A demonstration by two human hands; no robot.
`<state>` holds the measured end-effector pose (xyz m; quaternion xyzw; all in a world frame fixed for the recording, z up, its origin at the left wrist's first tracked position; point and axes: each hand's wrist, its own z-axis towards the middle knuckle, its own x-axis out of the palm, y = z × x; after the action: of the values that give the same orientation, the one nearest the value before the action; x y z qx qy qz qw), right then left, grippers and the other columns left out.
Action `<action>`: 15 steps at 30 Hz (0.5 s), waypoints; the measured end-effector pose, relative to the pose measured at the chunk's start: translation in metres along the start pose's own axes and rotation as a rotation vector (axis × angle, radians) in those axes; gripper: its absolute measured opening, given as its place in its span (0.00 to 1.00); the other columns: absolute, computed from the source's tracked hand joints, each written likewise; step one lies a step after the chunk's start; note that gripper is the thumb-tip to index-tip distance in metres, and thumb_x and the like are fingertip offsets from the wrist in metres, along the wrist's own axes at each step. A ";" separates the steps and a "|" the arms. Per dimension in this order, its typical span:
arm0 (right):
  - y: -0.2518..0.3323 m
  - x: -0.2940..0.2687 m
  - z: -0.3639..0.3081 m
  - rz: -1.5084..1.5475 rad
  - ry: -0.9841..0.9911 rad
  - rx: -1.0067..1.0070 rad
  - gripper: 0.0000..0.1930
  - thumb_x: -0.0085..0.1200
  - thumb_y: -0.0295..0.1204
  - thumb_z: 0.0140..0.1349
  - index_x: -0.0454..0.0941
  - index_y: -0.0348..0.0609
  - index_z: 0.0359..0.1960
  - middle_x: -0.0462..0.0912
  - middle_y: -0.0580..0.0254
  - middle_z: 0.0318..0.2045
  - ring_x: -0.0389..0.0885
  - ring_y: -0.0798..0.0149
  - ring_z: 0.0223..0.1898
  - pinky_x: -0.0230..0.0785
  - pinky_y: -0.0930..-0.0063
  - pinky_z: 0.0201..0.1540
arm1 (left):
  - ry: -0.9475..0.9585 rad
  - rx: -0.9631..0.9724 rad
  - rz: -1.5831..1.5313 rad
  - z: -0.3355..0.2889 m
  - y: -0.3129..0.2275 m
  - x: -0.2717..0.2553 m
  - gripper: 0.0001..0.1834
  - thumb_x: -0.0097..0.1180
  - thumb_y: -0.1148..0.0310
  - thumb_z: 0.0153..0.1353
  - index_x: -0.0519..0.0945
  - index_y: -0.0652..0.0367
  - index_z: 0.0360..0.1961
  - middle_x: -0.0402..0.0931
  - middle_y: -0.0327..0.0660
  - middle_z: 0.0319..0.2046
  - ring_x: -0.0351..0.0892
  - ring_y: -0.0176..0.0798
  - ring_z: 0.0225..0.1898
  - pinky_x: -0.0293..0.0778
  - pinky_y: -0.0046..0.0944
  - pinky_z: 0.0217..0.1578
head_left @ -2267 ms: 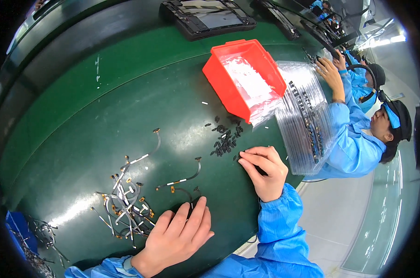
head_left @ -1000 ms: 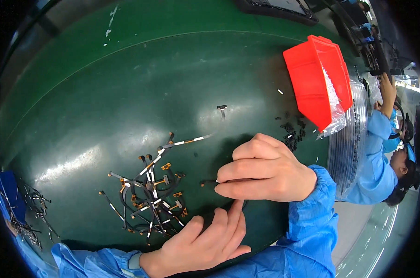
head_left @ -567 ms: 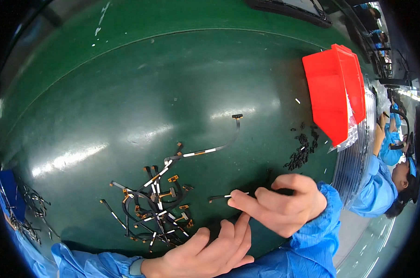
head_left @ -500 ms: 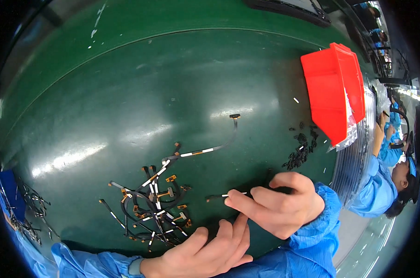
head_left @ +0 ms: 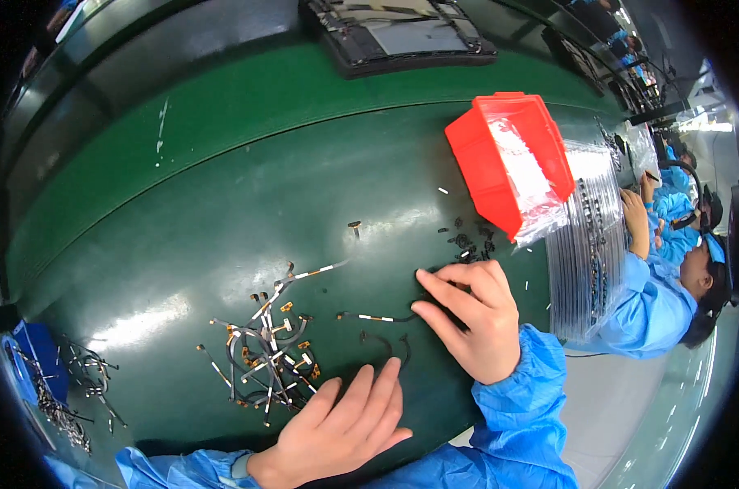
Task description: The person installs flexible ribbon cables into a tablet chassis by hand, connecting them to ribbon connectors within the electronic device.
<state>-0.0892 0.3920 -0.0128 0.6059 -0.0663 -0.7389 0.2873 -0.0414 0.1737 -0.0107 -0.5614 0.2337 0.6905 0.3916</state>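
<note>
My right hand [head_left: 475,322] is over the green table with its thumb and forefinger apart. A thin black flat cable [head_left: 376,318] with a white band lies there, its right end close to the thumb tip. My left hand [head_left: 341,424] lies low with fingers stretched out and nothing visible in it. Just beyond its fingertips is a dark curved cable piece [head_left: 405,350]. Left of the hands lies a tangled pile of flat cables [head_left: 267,359] with white bands and orange-brown connector ends. One longer cable [head_left: 316,270] reaches from the pile toward a small connector [head_left: 354,224].
A red bin [head_left: 482,167] with clear plastic bags stands at the right, beside stacked clear trays [head_left: 577,269]. Small black parts [head_left: 465,241] lie before it. A blue box [head_left: 43,359] with cables is far left. A dark framed device [head_left: 402,41] lies at the back. Another person [head_left: 646,301] sits at right.
The view has shifted, showing more of the table's far side. My right thumb and forefinger, earlier pinched at the banded cable, have parted from it. My left hand stays low, fingers stretched out.
</note>
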 end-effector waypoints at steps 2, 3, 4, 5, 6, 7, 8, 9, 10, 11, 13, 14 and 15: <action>0.000 0.003 -0.003 -0.003 -0.039 0.024 0.17 0.69 0.25 0.47 0.84 0.40 0.41 0.79 0.60 0.37 0.75 0.57 0.37 0.71 0.67 0.40 | 0.063 -0.037 -0.025 -0.014 0.010 -0.014 0.27 0.44 0.43 0.66 0.80 0.53 0.48 0.76 0.40 0.56 0.75 0.41 0.52 0.69 0.44 0.51; 0.001 0.004 -0.004 -0.016 -0.067 0.045 0.16 0.68 0.24 0.47 0.84 0.40 0.40 0.79 0.61 0.37 0.76 0.57 0.37 0.71 0.67 0.40 | 0.094 -0.146 -0.066 -0.027 0.016 -0.016 0.28 0.43 0.43 0.67 0.78 0.53 0.52 0.72 0.43 0.60 0.69 0.45 0.62 0.60 0.50 0.63; -0.001 0.006 -0.007 -0.020 -0.100 0.052 0.14 0.68 0.22 0.47 0.84 0.41 0.38 0.80 0.62 0.37 0.76 0.57 0.37 0.72 0.68 0.40 | 0.102 -0.245 -0.041 -0.037 0.023 -0.017 0.29 0.43 0.42 0.66 0.77 0.54 0.55 0.70 0.46 0.61 0.66 0.50 0.64 0.58 0.55 0.64; -0.003 0.008 -0.009 -0.015 -0.110 0.048 0.14 0.68 0.22 0.47 0.84 0.41 0.38 0.80 0.62 0.37 0.76 0.57 0.37 0.72 0.68 0.40 | 0.109 -0.344 -0.014 -0.046 0.030 -0.016 0.31 0.44 0.42 0.65 0.75 0.54 0.57 0.68 0.48 0.63 0.63 0.54 0.65 0.55 0.59 0.65; -0.004 0.008 -0.010 0.006 -0.123 0.036 0.12 0.68 0.22 0.47 0.84 0.41 0.36 0.80 0.62 0.36 0.76 0.57 0.37 0.72 0.68 0.40 | 0.133 -0.414 -0.048 -0.054 0.036 -0.015 0.34 0.49 0.41 0.62 0.73 0.56 0.60 0.61 0.52 0.67 0.56 0.62 0.68 0.51 0.65 0.65; -0.004 0.008 -0.010 0.026 -0.136 0.022 0.11 0.67 0.21 0.47 0.84 0.41 0.35 0.80 0.62 0.35 0.77 0.58 0.37 0.72 0.68 0.40 | 0.145 -0.458 -0.099 -0.060 0.039 -0.015 0.38 0.54 0.42 0.58 0.70 0.57 0.63 0.56 0.54 0.69 0.52 0.64 0.70 0.47 0.68 0.66; -0.003 0.006 -0.010 0.022 -0.144 0.024 0.10 0.67 0.20 0.47 0.83 0.40 0.33 0.81 0.61 0.34 0.78 0.57 0.37 0.73 0.68 0.41 | 0.184 -0.459 -0.125 -0.060 0.038 -0.012 0.40 0.56 0.42 0.57 0.68 0.57 0.64 0.55 0.55 0.69 0.50 0.64 0.70 0.45 0.68 0.66; -0.002 0.005 -0.009 0.030 -0.157 0.013 0.10 0.67 0.20 0.47 0.83 0.40 0.33 0.81 0.61 0.34 0.78 0.57 0.37 0.73 0.68 0.41 | 0.224 -0.464 -0.145 -0.059 0.035 -0.011 0.42 0.57 0.41 0.56 0.67 0.56 0.66 0.53 0.55 0.70 0.49 0.64 0.71 0.44 0.68 0.66; -0.002 0.005 -0.008 0.022 -0.212 0.020 0.09 0.66 0.19 0.48 0.82 0.39 0.33 0.82 0.59 0.34 0.80 0.57 0.37 0.74 0.67 0.41 | 0.219 -0.456 -0.170 -0.058 0.032 -0.008 0.44 0.57 0.41 0.56 0.64 0.56 0.68 0.53 0.55 0.70 0.48 0.64 0.71 0.42 0.68 0.66; -0.002 0.002 -0.006 0.011 -0.268 0.027 0.09 0.65 0.19 0.48 0.82 0.39 0.32 0.83 0.58 0.33 0.81 0.56 0.37 0.74 0.66 0.41 | 0.205 -0.466 -0.187 -0.053 0.029 -0.008 0.45 0.57 0.41 0.55 0.63 0.55 0.68 0.53 0.55 0.70 0.48 0.62 0.71 0.42 0.68 0.67; 0.004 -0.011 -0.003 0.078 -0.366 0.143 0.08 0.62 0.16 0.51 0.81 0.36 0.34 0.84 0.55 0.33 0.84 0.59 0.35 0.76 0.70 0.38 | 0.220 -0.441 -0.163 -0.039 0.019 -0.005 0.43 0.55 0.41 0.58 0.62 0.55 0.69 0.53 0.54 0.70 0.47 0.60 0.72 0.41 0.68 0.67; 0.007 -0.017 -0.003 0.164 -0.382 0.217 0.08 0.62 0.16 0.53 0.81 0.36 0.35 0.84 0.55 0.33 0.84 0.62 0.35 0.76 0.72 0.37 | 0.207 -0.439 -0.155 -0.032 0.013 0.000 0.43 0.55 0.41 0.58 0.62 0.55 0.69 0.53 0.54 0.70 0.47 0.60 0.72 0.41 0.68 0.67; 0.010 -0.024 -0.004 0.251 -0.401 0.291 0.07 0.61 0.16 0.54 0.81 0.35 0.36 0.84 0.56 0.33 0.84 0.65 0.35 0.76 0.74 0.36 | 0.179 -0.443 -0.126 -0.024 0.007 0.006 0.42 0.54 0.42 0.59 0.62 0.55 0.68 0.53 0.53 0.70 0.48 0.58 0.72 0.41 0.68 0.67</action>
<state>-0.0792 0.3971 0.0113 0.4694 -0.3018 -0.7855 0.2674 -0.0330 0.1530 -0.0236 -0.7061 0.0749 0.6465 0.2790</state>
